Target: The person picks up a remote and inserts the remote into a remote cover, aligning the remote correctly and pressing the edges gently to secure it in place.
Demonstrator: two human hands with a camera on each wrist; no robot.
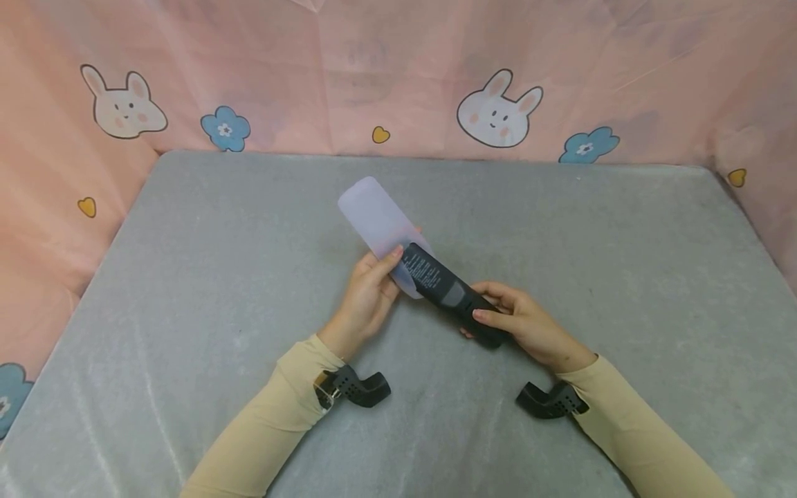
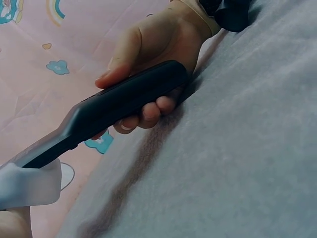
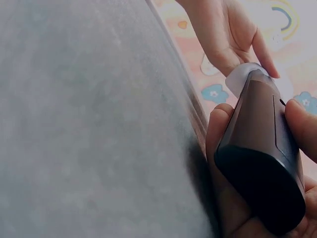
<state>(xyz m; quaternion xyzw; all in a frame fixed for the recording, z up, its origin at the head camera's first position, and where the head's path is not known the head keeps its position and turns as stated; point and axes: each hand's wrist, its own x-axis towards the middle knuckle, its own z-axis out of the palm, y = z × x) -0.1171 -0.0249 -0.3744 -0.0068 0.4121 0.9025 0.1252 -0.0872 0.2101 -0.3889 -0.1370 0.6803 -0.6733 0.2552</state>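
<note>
A black handheld device (image 1: pixel 457 297) with pale printed text slants across the middle of the head view, its upper end inside the mouth of a translucent whitish sleeve (image 1: pixel 376 211). The left hand (image 1: pixel 367 297) grips the sleeve near that mouth, thumb on top. Fingers and thumb of the right hand (image 1: pixel 526 321) hold the device's lower end. In the left wrist view the device (image 2: pixel 124 101) lies in the right hand (image 2: pixel 163 44), with the sleeve (image 2: pixel 37 183) at lower left. In the right wrist view the device's blunt end (image 3: pixel 262 183) faces the camera, and the left hand (image 3: pixel 223 34) is beyond.
A grey cloth-covered table (image 1: pixel 218 242) lies under both hands. Behind it hangs a pink curtain (image 1: pixel 280 76) printed with rabbits, flowers and hearts. Black wrist mounts (image 1: pixel 361 387) stick out inward from both beige sleeves.
</note>
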